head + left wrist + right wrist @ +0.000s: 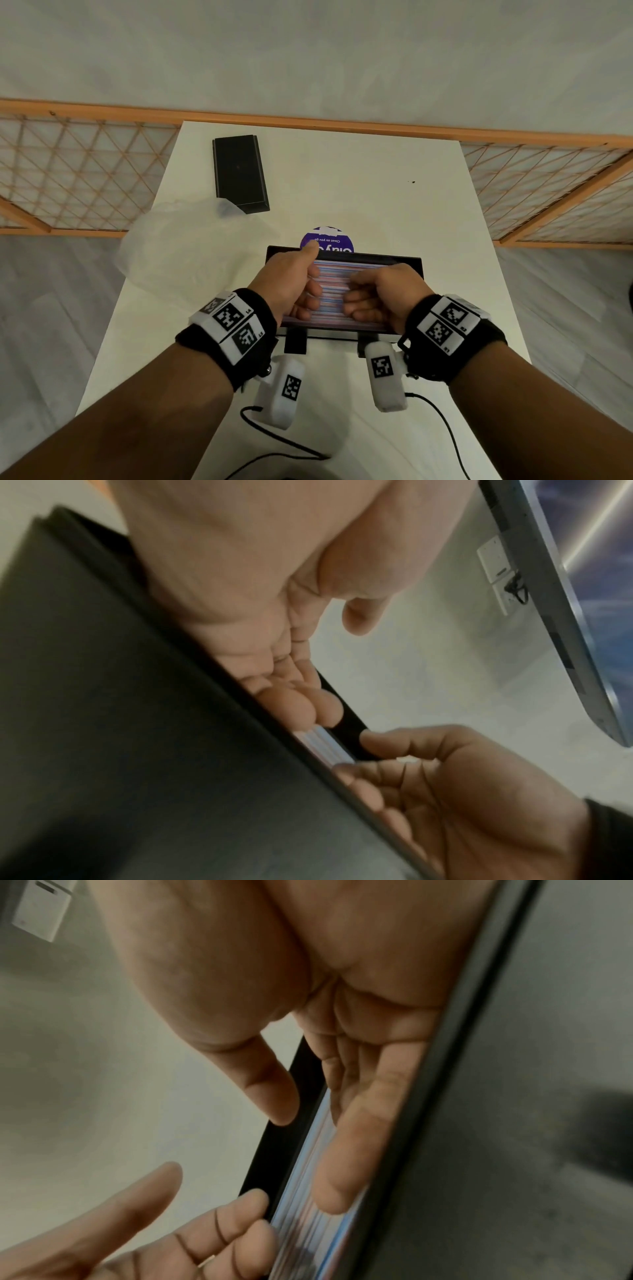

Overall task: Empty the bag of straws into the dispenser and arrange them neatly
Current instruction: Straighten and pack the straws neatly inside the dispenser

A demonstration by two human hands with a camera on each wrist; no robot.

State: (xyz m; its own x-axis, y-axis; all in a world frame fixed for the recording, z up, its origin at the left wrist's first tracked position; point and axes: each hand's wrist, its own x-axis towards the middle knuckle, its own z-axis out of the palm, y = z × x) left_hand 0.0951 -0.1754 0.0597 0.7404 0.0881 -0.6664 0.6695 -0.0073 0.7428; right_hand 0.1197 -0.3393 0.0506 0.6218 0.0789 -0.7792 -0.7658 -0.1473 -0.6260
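While lying flat: straws (337,291) fill the black box (412,262).
Left hand (291,277): fingers flat on straws.
Right hand (376,294): fingers flat on straws.

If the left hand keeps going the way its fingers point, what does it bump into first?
Probably the right hand. The left hand lies on the straws in the dispenser, fingers pointing across at the right hand's fingers, a small gap between them.

Dispenser in front of you, lid and bag behind left

On the white desk (394,205), your left hand (291,284) and right hand (380,298) lie on the striped paper straws (334,274) in the open black dispenser box (414,262); the black rectangular lid (239,173) and crumpled clear plastic bag (181,246) lie behind, left.
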